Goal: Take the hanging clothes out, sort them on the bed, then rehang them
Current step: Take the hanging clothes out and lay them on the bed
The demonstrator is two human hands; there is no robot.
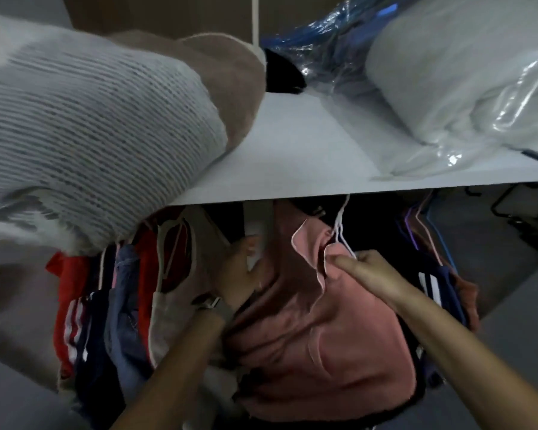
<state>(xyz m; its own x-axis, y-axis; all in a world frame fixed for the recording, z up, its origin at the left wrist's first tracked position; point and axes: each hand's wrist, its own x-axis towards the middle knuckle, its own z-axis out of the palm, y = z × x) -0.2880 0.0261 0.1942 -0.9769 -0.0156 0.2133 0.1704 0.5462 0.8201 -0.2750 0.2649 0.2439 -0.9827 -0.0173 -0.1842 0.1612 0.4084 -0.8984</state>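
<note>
Under the shelf: one pink top on one white hanger.
Right hand: pinching the pink top's collar.
Left hand: fingers spread, pushing clothes aside.

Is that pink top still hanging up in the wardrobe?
Cannot tell. The pink top is on a white hanger whose hook disappears behind the shelf.
</note>
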